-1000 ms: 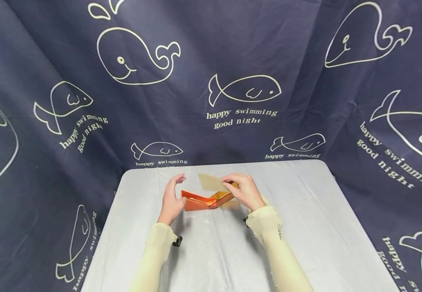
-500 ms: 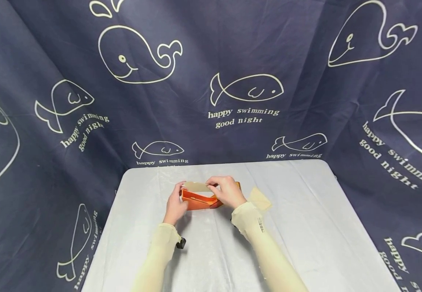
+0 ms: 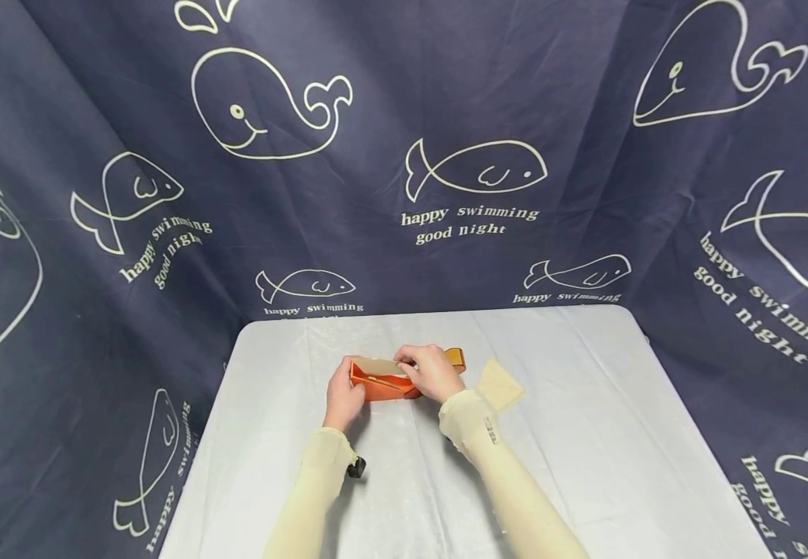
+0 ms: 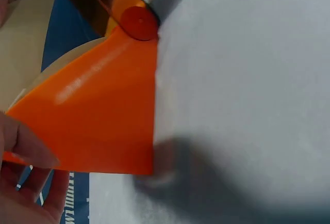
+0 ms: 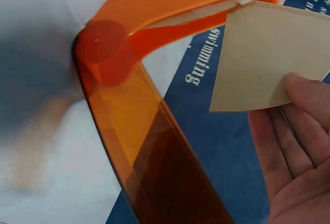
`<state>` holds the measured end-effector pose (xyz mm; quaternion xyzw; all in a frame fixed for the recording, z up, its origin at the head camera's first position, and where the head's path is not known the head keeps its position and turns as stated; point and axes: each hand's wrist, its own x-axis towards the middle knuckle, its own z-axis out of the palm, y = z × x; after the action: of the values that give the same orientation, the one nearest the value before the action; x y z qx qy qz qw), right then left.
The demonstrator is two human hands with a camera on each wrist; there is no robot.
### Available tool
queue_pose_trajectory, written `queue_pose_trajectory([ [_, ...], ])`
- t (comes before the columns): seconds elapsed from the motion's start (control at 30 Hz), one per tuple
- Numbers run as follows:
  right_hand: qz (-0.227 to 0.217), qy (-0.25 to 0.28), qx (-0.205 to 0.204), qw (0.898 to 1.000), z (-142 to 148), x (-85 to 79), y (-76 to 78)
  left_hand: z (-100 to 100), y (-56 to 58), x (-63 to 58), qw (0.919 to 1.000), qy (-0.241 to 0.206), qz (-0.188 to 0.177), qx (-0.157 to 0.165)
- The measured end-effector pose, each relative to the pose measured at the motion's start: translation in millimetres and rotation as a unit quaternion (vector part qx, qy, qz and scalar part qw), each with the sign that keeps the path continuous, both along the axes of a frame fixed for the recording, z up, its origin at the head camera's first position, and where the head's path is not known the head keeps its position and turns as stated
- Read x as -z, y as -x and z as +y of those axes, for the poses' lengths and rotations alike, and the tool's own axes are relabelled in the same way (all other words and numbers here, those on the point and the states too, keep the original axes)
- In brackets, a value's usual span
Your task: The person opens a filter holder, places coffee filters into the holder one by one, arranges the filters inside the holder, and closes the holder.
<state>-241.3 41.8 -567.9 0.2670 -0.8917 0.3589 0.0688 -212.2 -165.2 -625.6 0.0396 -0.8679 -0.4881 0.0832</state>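
An orange box [image 3: 384,390] with a translucent amber lid [image 3: 456,358] swung out to the right stands on the table. My left hand [image 3: 344,400] grips the box's left end, its thumb on the near wall [image 4: 98,110]. Just above the opening, my right hand [image 3: 433,371] pinches a brown paper coffee filter [image 5: 268,59] between thumb and fingers. In the right wrist view, the filter's crimped edge reaches the box's mouth. More brown paper [image 5: 196,15] shows inside the box. A second coffee filter [image 3: 500,386] lies flat on the table, right of the lid.
The white-covered table [image 3: 585,435] has rounded far corners. A dark blue curtain [image 3: 376,101] with whale and fish drawings hangs behind it and along both sides.
My right hand has carried the coffee filter leftward and down to the box. The left hand has closed round the box's end. The filter on the table has come into view.
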Motion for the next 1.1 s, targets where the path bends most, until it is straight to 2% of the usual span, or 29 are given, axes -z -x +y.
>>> queue_pose_trajectory([
  [0.2,-0.006,-0.027,-0.001,1.000,-8,8.1,2.1,8,4.0,5.8,0.9988,0.013,0.028,-0.038],
  [0.37,-0.019,-0.039,-0.002,0.999,-12,12.7,1.3,12,7.5,9.1,0.9979,0.006,0.023,-0.060],
  [0.53,-0.036,-0.048,-0.001,0.998,-13,17.3,0.4,13,9.3,8.8,0.9976,0.003,0.015,-0.067],
  [0.8,-0.036,-0.064,0.007,0.997,-16,22.9,1.0,15,9.3,7.9,0.9962,0.006,0.020,-0.084],
  [0.97,-0.039,-0.091,0.016,0.995,-18,24.3,0.9,16,9.6,9.7,0.9956,-0.002,0.034,-0.087],
  [1.1,-0.042,-0.115,0.033,0.992,-19,27.1,1.1,17,10.3,11.6,0.9957,-0.005,0.029,-0.087],
])
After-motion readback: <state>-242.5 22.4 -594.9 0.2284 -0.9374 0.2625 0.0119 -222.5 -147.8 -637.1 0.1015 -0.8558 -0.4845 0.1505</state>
